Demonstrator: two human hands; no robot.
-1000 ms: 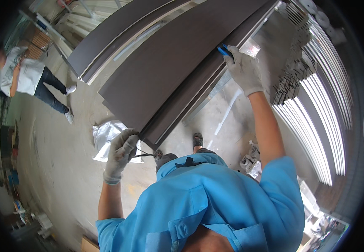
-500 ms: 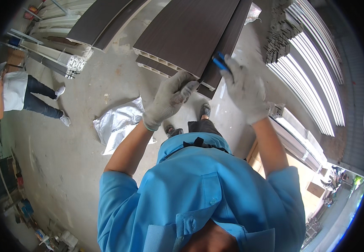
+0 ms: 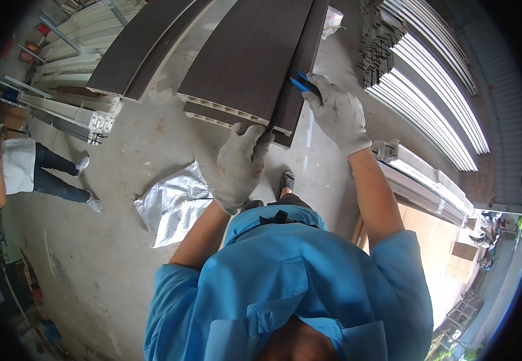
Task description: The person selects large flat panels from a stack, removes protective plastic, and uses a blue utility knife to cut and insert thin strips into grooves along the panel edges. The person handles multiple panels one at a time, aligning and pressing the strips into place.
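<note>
My gloved left hand (image 3: 241, 163) is closed at the near end of a stack of dark brown panels (image 3: 243, 54). Its thumb and fingers pinch the end where the wide panel meets a narrower dark strip (image 3: 300, 78) on the right. The panels' pale, hollow ends face me. In my gloved right hand (image 3: 339, 114) is a slim blue-and-black tool (image 3: 305, 84), held over the strip's right edge. Its exact kind is not clear, and the fingers cover part of it.
More dark panels (image 3: 146, 42) lie at the far left. A silver-white sack (image 3: 176, 201) rests on the floor near my feet. Stacked white profiles (image 3: 429, 90) and wrapped lengths (image 3: 426, 174) line the right. A person (image 3: 26, 162) stands at the left.
My left hand has turned, its wrist dropping nearer my body while its fingers stay at the panel end. My right hand has moved a little farther along the strip with the blue tool.
</note>
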